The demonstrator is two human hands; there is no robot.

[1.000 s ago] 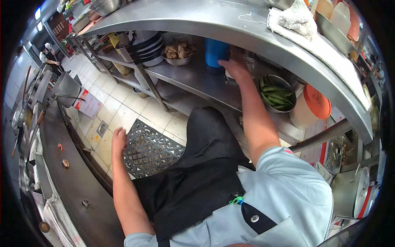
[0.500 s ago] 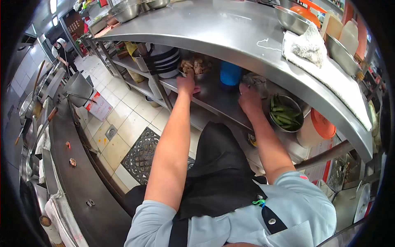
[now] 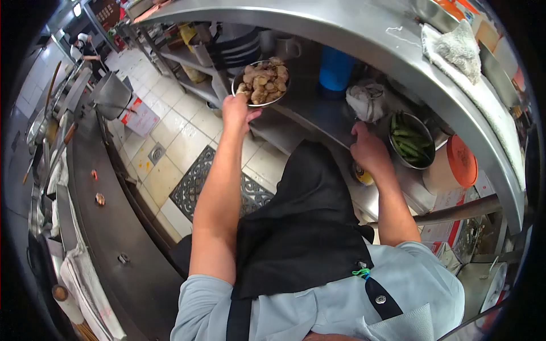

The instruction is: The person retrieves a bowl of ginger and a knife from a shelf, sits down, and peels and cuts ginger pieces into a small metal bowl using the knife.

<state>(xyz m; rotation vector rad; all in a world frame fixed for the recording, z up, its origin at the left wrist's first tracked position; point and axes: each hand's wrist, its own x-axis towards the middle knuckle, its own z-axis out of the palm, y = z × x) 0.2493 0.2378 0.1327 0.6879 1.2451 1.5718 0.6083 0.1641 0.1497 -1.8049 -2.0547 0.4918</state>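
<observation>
My left hand (image 3: pixel 238 113) is closed on the near edge of a round metal bowl (image 3: pixel 272 104) heaped with pale brown, lumpy food pieces (image 3: pixel 263 80). The bowl is tilted toward me at the front of the shelf below the counter. My right hand (image 3: pixel 371 150) is near the shelf's front edge, its index finger partly extended, and nothing shows in it. Just beyond it sits a white, cloth-like or plastic-wrapped bundle (image 3: pixel 365 102). A metal bowl of long green vegetables (image 3: pixel 408 139) stands to that hand's right.
A blue container (image 3: pixel 335 68) stands on the shelf (image 3: pixel 304 108). An orange-lidded tub (image 3: pixel 459 162) is at the right. The steel counter (image 3: pixel 318 20) overhangs the shelf. A black floor mat (image 3: pixel 196 182) lies below. Stoves line the left, where another person (image 3: pixel 85 54) stands farther off.
My left hand has drawn the bowl of brown pieces forward and left, out from under the counter. My right hand has moved back from the white bundle, toward me.
</observation>
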